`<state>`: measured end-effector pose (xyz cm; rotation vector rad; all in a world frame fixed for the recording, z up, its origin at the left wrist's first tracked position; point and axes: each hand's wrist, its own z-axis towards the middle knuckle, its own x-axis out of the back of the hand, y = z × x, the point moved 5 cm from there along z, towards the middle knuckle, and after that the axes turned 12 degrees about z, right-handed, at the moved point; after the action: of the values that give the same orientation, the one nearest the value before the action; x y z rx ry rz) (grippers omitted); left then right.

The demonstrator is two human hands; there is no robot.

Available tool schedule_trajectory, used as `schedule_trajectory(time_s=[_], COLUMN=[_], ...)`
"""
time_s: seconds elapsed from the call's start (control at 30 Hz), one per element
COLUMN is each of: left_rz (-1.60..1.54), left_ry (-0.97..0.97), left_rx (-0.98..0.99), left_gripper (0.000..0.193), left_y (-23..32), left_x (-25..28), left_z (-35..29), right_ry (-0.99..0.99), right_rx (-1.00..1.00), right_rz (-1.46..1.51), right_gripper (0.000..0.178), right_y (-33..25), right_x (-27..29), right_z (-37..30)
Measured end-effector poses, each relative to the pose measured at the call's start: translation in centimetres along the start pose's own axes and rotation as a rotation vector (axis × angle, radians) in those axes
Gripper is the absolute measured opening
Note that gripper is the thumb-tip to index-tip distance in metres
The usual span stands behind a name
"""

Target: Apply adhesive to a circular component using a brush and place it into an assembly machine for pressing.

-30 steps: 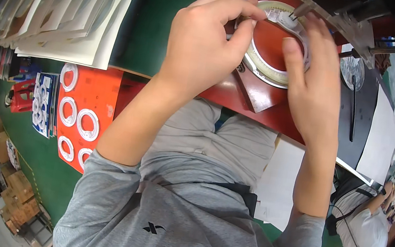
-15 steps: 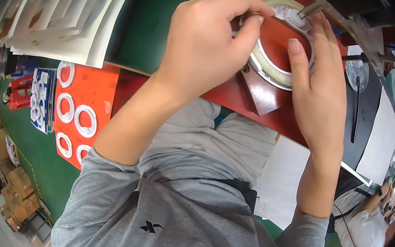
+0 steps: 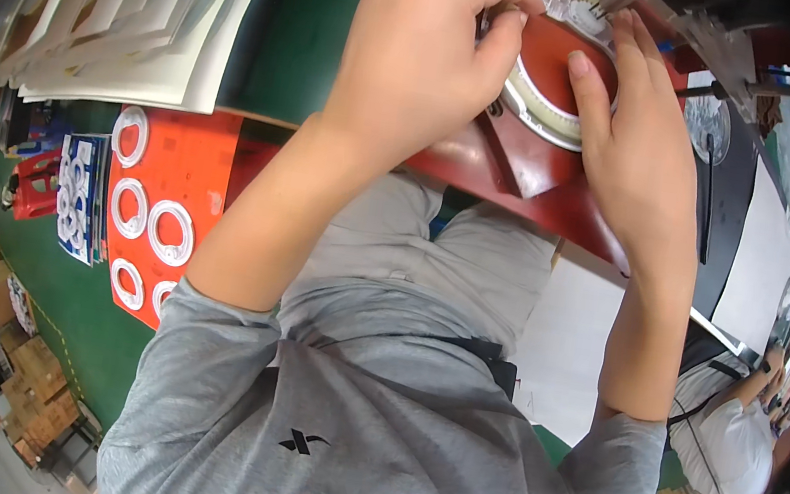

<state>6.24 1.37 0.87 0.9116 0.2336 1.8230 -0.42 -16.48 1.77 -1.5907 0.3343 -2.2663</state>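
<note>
A round white ring-shaped part point(image 3: 546, 122), with a pale cream inner band, lies on a glossy red work surface point(image 3: 447, 160). At its left rim my left hand point(image 3: 432, 55) is closed in a pinch, thumb against forefinger. Whatever is between those fingertips is hidden. My right hand point(image 3: 637, 145) rests over the right side of the ring, fingers stretched along it and thumb apart above the red middle. Close to the right fingertips, metal prongs point(image 3: 606, 6) reach down to a white piece point(image 3: 577, 15) at the ring's far side.
To the left, an orange-red board point(image 3: 212, 146) holds several white rings point(image 3: 170, 234). Sheets in clear sleeves point(image 3: 144, 20) hang at the upper left. A clear fixture point(image 3: 720, 50) stands at the far right, beside a black surface point(image 3: 722, 253). Another person point(image 3: 725, 450) sits to the right.
The ring and both hands appear slightly higher in the picture, as does the whole scene. The left hand keeps its pinch, and the right hand stays on the ring.
</note>
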Motion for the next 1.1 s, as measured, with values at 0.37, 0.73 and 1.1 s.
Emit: schedule_trajectory(time_s=[0.37,0.73,1.1], left_rz=[0.046,0.006,-0.035], left_ry=[-0.149,-0.075,-0.097], left_rx=[0.104,0.092,0.175], left_gripper=[0.018,0.014,0.019], left_y=[-0.4,-0.1,-0.5], left_x=[-0.9,-0.3,-1.0], left_z=[-0.9,0.0,-1.1], right_ry=[0.111,0.030,0.201], right_rx=[0.102,-0.058,0.013], right_rz=[0.002,-0.001,0.150], right_gripper=[0.061,0.058,0.051], right_y=[-0.3,-0.1,-0.7], right_x=[-0.1,0.0,0.7], right_z=[-0.7,0.2,-1.9])
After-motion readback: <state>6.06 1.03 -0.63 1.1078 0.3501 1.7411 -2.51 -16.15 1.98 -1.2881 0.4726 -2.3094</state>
